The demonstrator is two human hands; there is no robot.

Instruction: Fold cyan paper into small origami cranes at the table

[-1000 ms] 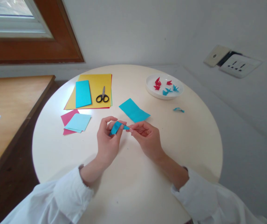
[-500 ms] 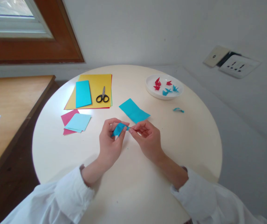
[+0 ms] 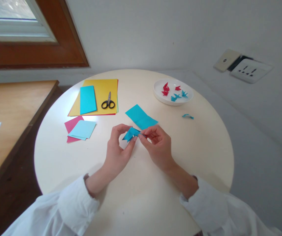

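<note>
Pinching folded blue paper between their fingertips above the round table, the left hand and right hand sit this side of a blue sheet, with tiny folded figures in a white dish farther back.

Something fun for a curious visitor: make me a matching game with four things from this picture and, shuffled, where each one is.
1. Scissors
2. Dish
3. Folded paper
4. Pale paper

A. Held by the left hand and right hand
B. Under small red figures and blue figures
C. Over pink paper
D. On the yellow sheet

Pairs: 1-D, 2-B, 3-A, 4-C
</note>
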